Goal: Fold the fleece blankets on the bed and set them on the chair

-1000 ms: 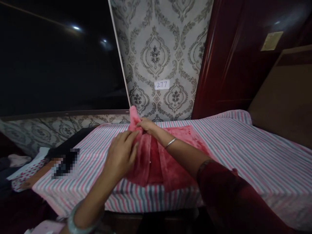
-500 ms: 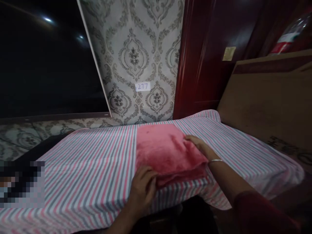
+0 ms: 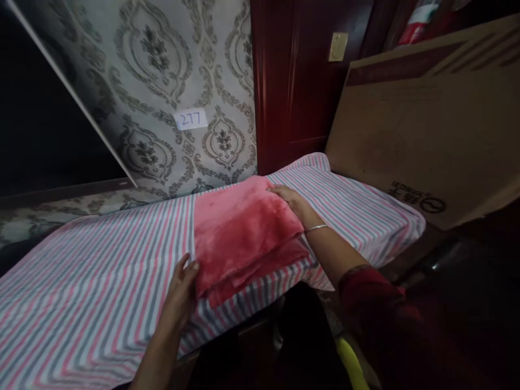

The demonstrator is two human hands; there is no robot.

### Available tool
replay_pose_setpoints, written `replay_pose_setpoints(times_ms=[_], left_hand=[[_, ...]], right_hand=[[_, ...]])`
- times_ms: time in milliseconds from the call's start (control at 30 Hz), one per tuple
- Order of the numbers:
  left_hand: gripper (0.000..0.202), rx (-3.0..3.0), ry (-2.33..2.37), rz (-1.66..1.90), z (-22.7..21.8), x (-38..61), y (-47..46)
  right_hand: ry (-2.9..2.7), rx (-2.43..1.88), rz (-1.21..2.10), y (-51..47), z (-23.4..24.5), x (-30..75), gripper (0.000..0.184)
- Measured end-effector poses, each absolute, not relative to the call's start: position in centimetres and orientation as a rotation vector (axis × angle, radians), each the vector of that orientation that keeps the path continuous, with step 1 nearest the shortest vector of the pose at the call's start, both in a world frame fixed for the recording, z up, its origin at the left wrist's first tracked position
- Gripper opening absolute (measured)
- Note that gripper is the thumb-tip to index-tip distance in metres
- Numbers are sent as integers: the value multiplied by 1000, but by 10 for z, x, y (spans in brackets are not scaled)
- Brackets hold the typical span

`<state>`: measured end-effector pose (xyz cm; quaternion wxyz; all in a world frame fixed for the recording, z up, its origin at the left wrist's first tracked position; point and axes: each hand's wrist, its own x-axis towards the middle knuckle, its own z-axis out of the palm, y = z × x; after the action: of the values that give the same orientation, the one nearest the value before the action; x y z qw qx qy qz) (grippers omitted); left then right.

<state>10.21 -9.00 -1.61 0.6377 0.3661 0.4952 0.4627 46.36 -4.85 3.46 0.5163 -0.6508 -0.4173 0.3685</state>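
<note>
A folded pink plush cloth [image 3: 239, 230] lies on a table covered with a pink, grey and white striped sheet [image 3: 89, 292]. My left hand [image 3: 181, 287] rests at the cloth's near left corner, its fingers tucked against or under the edge. My right hand [image 3: 290, 200] lies on the cloth's far right edge with the fingers curled over it. A thin bangle circles the right wrist.
A patterned grey wall panel with a paper label reading 277 [image 3: 190, 119] stands behind the table. A dark red wooden door [image 3: 300, 81] is to its right. A large brown cardboard sheet [image 3: 430, 119] leans at the right. A yellow object [image 3: 351, 363] shows below the table.
The cloth went from being held up and folded to lying flat in a folded stack. Both hands moved to its left and right edges. The view has swung to the right.
</note>
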Motion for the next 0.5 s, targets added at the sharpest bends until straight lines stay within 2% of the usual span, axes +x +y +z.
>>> replay_pose_setpoints(times_ms=[167, 300, 400, 500], left_hand=[[56, 747, 1146, 1044, -10, 100, -92], [57, 763, 1125, 999, -13, 98, -90], [60, 753, 1135, 974, -12, 104, -91], [58, 730, 1074, 942, -13, 113, -97]], right_hand=[[-953, -1682, 902, -58, -5, 474, 14], [-968, -1759, 877, -72, -37, 485, 25], [-1016, -1778, 809, -70, -40, 491, 26], [-1099, -1794, 751, -68, -32, 491, 35]])
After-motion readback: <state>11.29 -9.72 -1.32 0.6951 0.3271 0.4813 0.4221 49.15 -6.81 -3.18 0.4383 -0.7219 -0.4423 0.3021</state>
